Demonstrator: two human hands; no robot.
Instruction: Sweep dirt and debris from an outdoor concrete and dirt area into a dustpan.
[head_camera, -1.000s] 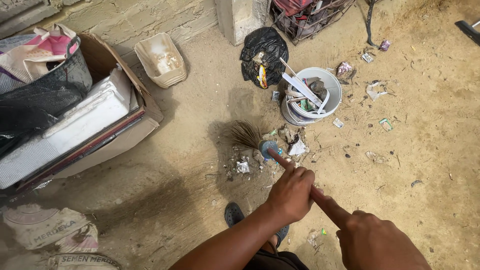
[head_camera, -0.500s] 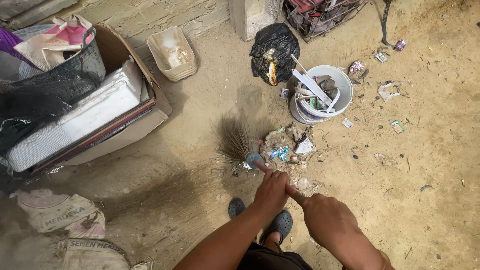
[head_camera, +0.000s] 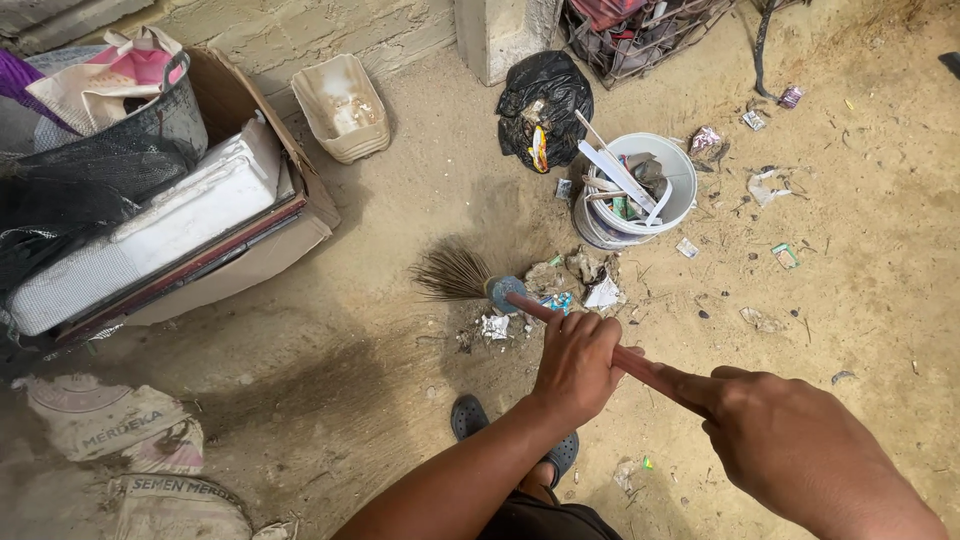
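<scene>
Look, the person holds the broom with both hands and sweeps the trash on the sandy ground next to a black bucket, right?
Not quite: the bucket is white, not black, as the head view shows. The black thing beyond it is a plastic bag. The rest holds: the left hand and the right hand both grip the broom, whose bristles sit by the trash on the sandy ground.

The left hand (head_camera: 578, 362) is clenched in a fist, forearm reaching forward. The right hand (head_camera: 790, 445) is clenched too, closer in, knuckles up.
</scene>
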